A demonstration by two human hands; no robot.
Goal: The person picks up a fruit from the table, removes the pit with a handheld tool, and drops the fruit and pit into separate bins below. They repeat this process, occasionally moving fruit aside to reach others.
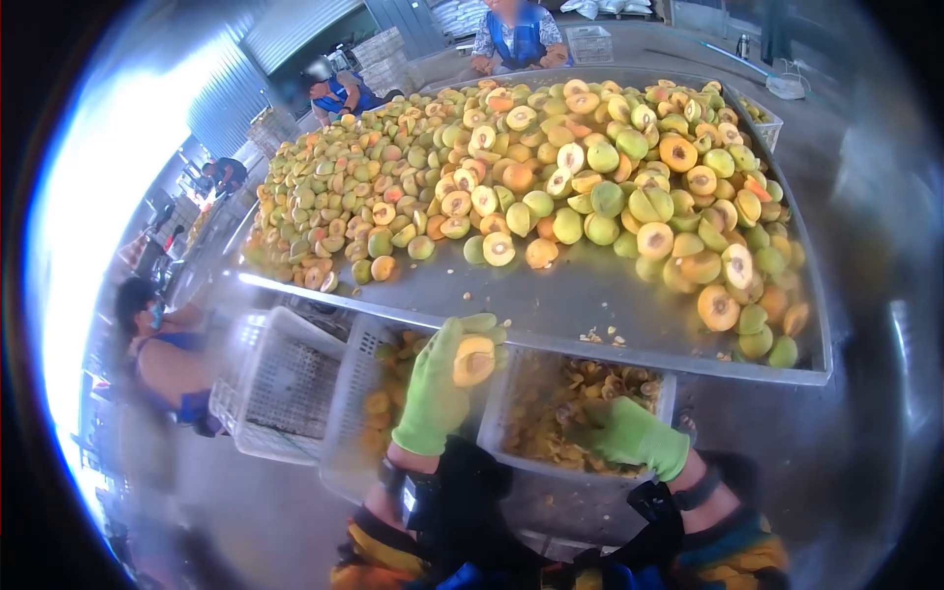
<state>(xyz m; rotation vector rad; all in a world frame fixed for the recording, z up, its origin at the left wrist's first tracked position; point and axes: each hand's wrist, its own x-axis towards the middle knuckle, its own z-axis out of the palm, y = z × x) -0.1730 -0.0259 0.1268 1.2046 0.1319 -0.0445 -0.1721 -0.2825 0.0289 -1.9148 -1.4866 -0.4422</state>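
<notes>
Right now our left hand [442,388], in a lime-green knitted glove, grips one halved yellow-orange fruit [474,361] between thumb and fingers. Its cut face is turned towards us, probably so the brown stone hollow can be checked. The fruit sits just below the near edge of the flat grey steel table [551,300].

Our right hand [634,433], gloved the same, lies low over the right-hand white plastic crate of orange-brown scraps [521,447]. Its fingers are curled, and we cannot tell whether it holds anything.

We count three crates in a row under the table edge. The other two are the left crate [280,383] and the middle crate [366,379], which holds fruit pieces. They seem set there so that things fall straight in from the hands.

The heap of yellow-green fruit halves [551,167] on the table is too many to count. Three co-workers show plainly: a person in a blue apron [516,34] at the far side, a second person [339,93] at the far left corner, and a seated person [162,364] at our left.
</notes>
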